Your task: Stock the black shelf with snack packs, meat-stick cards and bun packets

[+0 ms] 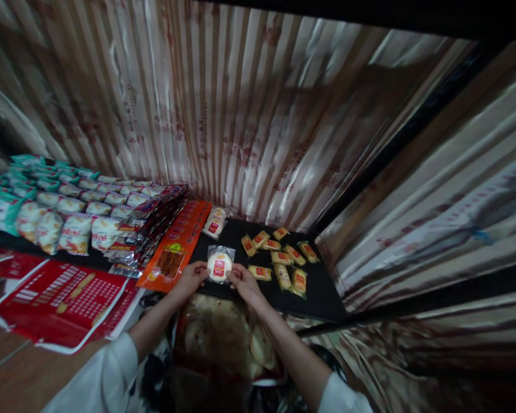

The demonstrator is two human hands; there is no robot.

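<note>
Between my two hands is a round white cracker packet (pixel 219 266) in clear wrap with a red label, at the front of the black shelf (pixel 320 295). My left hand (pixel 194 276) pinches its left edge and my right hand (pixel 243 281) pinches its right edge. Behind it, near the curtain, lies a similar white packet (pixel 215 222). Several small yellow-wrapped snack packs (pixel 282 257) with red labels lie scattered to the right. Below my hands, close to my body, sits a large bag (pixel 223 338) with pale round pieces showing through its clear front.
An orange snack bag (pixel 174 249) lies left of my hands, beside a stack of dark shiny packets (pixel 148 223). Rows of white and green packets (pixel 64 206) fill the far left. A red printed bag (pixel 69 301) hangs at the front. Striped curtain (pixel 241 115) and a dark post (pixel 395 149) border the shelf.
</note>
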